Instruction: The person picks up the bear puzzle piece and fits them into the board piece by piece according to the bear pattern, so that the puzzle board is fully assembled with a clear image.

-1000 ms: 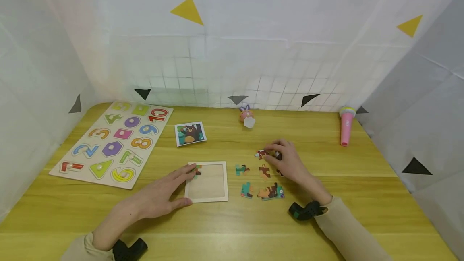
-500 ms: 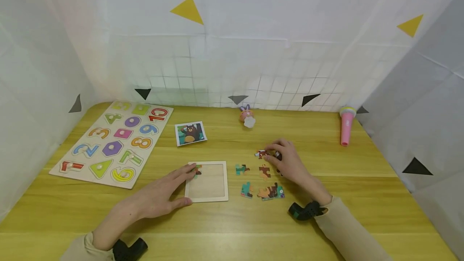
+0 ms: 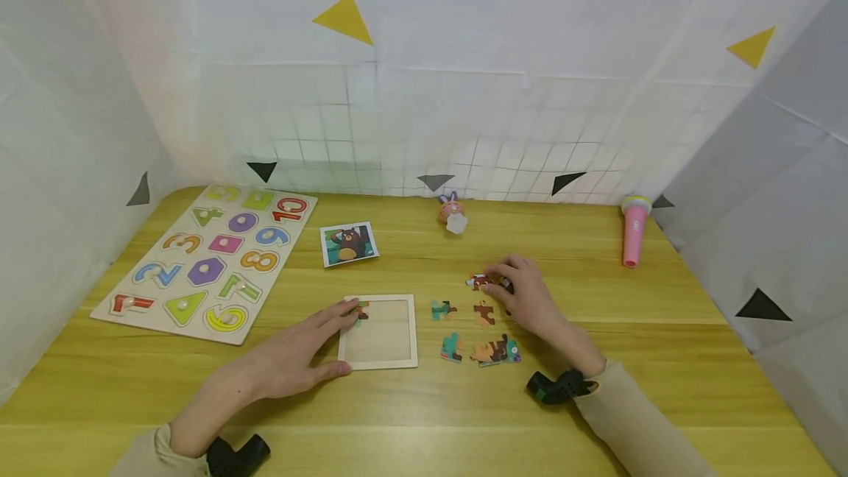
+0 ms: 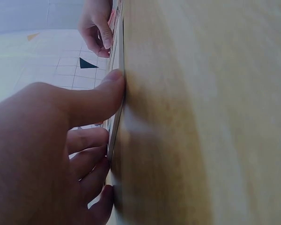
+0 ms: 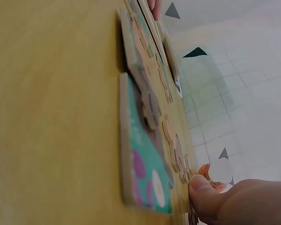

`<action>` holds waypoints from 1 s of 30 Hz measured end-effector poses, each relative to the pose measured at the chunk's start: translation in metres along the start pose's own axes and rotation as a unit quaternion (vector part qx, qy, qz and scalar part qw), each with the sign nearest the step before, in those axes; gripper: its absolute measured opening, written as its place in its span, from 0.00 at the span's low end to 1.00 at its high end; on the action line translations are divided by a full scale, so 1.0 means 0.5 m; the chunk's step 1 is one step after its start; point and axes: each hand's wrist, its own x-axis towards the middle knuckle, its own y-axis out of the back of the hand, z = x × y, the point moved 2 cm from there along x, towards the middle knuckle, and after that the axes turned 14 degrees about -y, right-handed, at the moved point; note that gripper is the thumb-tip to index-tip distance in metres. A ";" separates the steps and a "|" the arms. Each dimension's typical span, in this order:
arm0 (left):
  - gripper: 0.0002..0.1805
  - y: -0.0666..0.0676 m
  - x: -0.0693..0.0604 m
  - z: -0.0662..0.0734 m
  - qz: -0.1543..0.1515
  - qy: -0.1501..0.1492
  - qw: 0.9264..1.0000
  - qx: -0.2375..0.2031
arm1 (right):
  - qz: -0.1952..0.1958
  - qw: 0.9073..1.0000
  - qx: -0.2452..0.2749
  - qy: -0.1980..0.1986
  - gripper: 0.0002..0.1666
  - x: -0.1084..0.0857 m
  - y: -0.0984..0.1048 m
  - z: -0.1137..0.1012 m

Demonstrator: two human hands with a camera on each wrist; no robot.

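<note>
A square wooden puzzle tray (image 3: 412, 330) lies on the table, with one jigsaw piece (image 3: 361, 313) in its upper left corner. My left hand (image 3: 285, 359) rests on the tray's left side, fingertips near the upper corner and thumb at the lower one. To the right lie several loose pieces, among them a teal one (image 3: 451, 347), a brown and orange one (image 3: 483, 313) and a flowered one (image 5: 147, 173). My right hand (image 3: 526, 297) pinches a brown puzzle piece (image 3: 475, 282) at the back of this group between thumb and forefinger. Its palm partly hides other dark pieces.
A number-and-shape peg board (image 3: 208, 263) lies at the left. Behind the tray is a bear picture card (image 3: 348, 244). A small rabbit-eared toy (image 3: 452, 213) sits at the back, and a pink toy microphone (image 3: 633, 232) lies at the back right. White sheets enclose the table.
</note>
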 end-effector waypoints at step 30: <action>0.40 0.001 -0.001 0.001 0.002 -0.002 1.000 0.006 | 0.031 0.998 -0.009 0.049 0.12 -0.004 0.003 -0.021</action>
